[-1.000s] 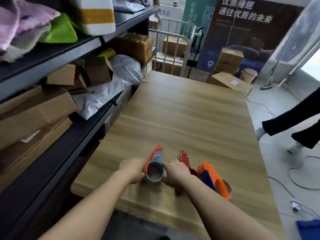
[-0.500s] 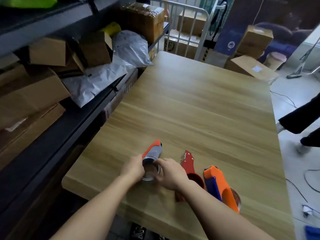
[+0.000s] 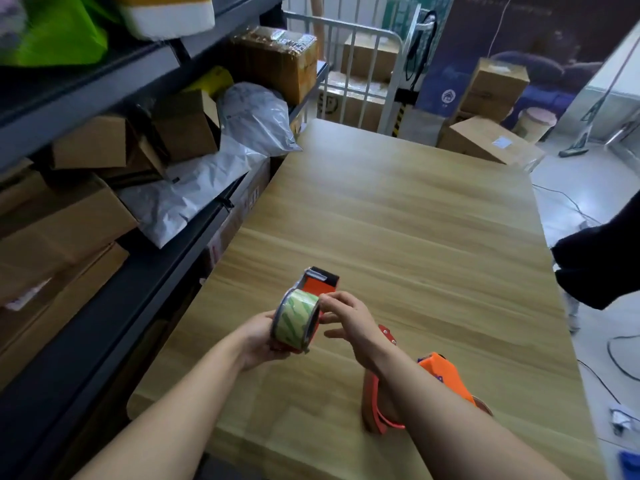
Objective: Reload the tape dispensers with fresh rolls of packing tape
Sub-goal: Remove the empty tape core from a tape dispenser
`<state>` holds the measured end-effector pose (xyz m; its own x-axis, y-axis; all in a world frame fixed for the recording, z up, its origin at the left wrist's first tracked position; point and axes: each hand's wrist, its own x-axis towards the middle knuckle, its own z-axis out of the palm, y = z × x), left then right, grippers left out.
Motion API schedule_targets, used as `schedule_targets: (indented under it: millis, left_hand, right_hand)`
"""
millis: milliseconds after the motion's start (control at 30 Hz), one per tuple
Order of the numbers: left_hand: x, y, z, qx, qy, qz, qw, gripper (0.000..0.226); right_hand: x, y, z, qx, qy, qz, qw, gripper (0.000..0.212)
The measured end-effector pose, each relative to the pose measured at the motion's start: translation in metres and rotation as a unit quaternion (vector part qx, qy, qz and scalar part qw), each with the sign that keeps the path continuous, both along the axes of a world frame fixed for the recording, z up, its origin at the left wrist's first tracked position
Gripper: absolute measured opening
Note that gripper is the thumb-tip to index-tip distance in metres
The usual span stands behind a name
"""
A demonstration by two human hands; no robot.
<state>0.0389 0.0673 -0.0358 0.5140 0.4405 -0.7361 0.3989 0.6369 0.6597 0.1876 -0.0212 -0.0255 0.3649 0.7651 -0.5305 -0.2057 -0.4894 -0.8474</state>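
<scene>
Orange plastic tape dispenser [image 3: 320, 283] and the roll of clear, green-tinted packing tape [image 3: 297, 320] seated in it are the centre of the head view, raised clear of the pale wood-grain table [image 3: 415, 220]. The left hand [image 3: 263, 337] cups the tool from below and to the left, its grip clamped round the dispenser's lower body. The right hand [image 3: 349, 320] reaches in from the other side. Its thumb and forefinger are pinched together at the roll's near rim, and its other fingers hang loosely apart.

Half a second ago the dispenser sat low at the table with both hands bunched on it and the roll's hollow core facing up. Now it has been lifted and turned so the tape's broad face shows. This suggests that the roll is already on its spindle and that the work has passed to finding the loose end and drawing it toward the cutter.

Near the right forearm, a red tape dispenser [image 3: 377, 407] and a second orange dispenser [image 3: 446, 375] lie on the table, touched by neither hand and probably next in line. Whether either already carries a fresh roll cannot be told. Dark metal shelving [image 3: 104, 306] with cardboard boxes runs along the left.
</scene>
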Motion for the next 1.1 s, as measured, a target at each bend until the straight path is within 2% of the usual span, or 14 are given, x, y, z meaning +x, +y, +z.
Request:
schedule_targets:
  millis: [100, 233, 367, 433, 500, 600, 633, 700, 767, 833, 900, 1000, 1100]
  left_hand:
    - [0.001, 0.005, 0.007, -0.028, -0.051, -0.002, 0.998, 0.023]
    - [0.006, 0.016, 0.015, -0.067, -0.101, 0.008, 0.993, 0.029]
    - [0.012, 0.018, 0.025, -0.070, -0.092, -0.009, 0.993, 0.031]
    - [0.013, 0.019, 0.029, -0.037, -0.054, -0.021, 0.998, 0.033]
    - [0.015, 0.021, 0.032, 0.020, -0.026, 0.000, 0.999, 0.037]
    - [0.019, 0.028, 0.036, 0.060, -0.057, 0.129, 0.988, 0.054]
    - [0.022, 0.030, 0.039, 0.092, -0.068, 0.146, 0.983, 0.056]
    - [0.026, 0.030, 0.046, 0.191, -0.068, 0.107, 0.973, 0.048]
    - [0.032, 0.028, 0.050, 0.246, -0.068, 0.071, 0.964, 0.037]
    - [0.035, 0.027, 0.054, 0.245, -0.059, 0.093, 0.963, 0.026]
    - [0.036, 0.027, 0.056, 0.210, -0.053, 0.125, 0.968, 0.018]
    - [0.035, 0.027, 0.052, 0.169, -0.059, 0.133, 0.975, 0.024]
    - [0.035, 0.026, 0.049, 0.145, -0.061, 0.149, 0.976, 0.027]
  right_hand:
    - [-0.002, 0.007, 0.006, -0.003, -0.077, -0.046, 0.996, 0.024]
    - [-0.003, 0.013, 0.015, -0.016, -0.033, -0.023, 0.999, 0.038]
    - [-0.006, 0.022, 0.027, 0.039, -0.072, -0.043, 0.996, 0.007]
    - [-0.003, 0.027, 0.030, 0.039, -0.099, -0.055, 0.993, 0.004]
    - [0.001, 0.031, 0.033, 0.027, -0.131, -0.056, 0.989, 0.009]
    - [0.008, 0.035, 0.035, -0.001, -0.205, -0.053, 0.977, 0.017]
    - [0.009, 0.036, 0.037, -0.012, -0.239, -0.042, 0.970, 0.020]
    - [0.010, 0.036, 0.040, -0.024, -0.284, -0.029, 0.958, 0.026]
    - [0.011, 0.037, 0.041, -0.024, -0.294, -0.032, 0.955, 0.027]
    - [0.012, 0.035, 0.044, -0.002, -0.258, -0.037, 0.965, 0.027]
    - [0.013, 0.032, 0.049, 0.019, -0.156, -0.041, 0.987, 0.028]
    - [0.011, 0.027, 0.057, 0.000, 0.015, -0.004, 1.000, 0.043]
    - [0.013, 0.026, 0.057, 0.004, 0.064, -0.004, 0.998, 0.044]
